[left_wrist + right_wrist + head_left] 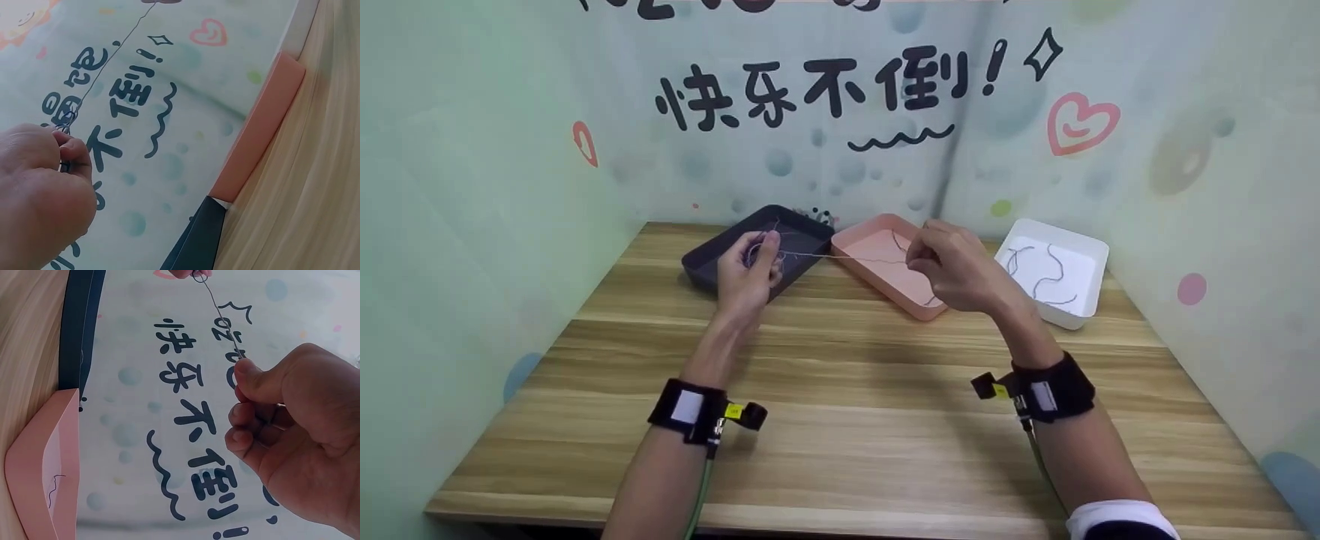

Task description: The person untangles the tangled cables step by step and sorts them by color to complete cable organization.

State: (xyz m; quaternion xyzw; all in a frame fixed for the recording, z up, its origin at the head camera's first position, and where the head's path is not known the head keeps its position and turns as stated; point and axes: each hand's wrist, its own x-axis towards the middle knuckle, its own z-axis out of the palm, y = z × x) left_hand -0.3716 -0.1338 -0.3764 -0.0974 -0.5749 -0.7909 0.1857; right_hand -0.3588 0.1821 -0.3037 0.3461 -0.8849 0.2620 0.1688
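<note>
A thin grey string (840, 257) stretches across the air between the two hands. My left hand (744, 276) holds a small looped tangle of string (67, 119) between curled fingers and thumb, over the dark tray. Most of that bundle is hidden by the fingers. At the other end, my right hand (956, 266) pinches the string between thumb and forefinger, above the pink tray. In the right wrist view, the remaining fingers (241, 439) of that hand are curled, and the string runs taut from its thumb tip to the left hand.
Three trays line the back of the wooden table (825, 420): a dark one (701, 271), a pink one (877, 287) with dark string pieces, and a white one (1065, 319) with several pieces of string. Printed curtains (825, 172) enclose the table behind and at both sides.
</note>
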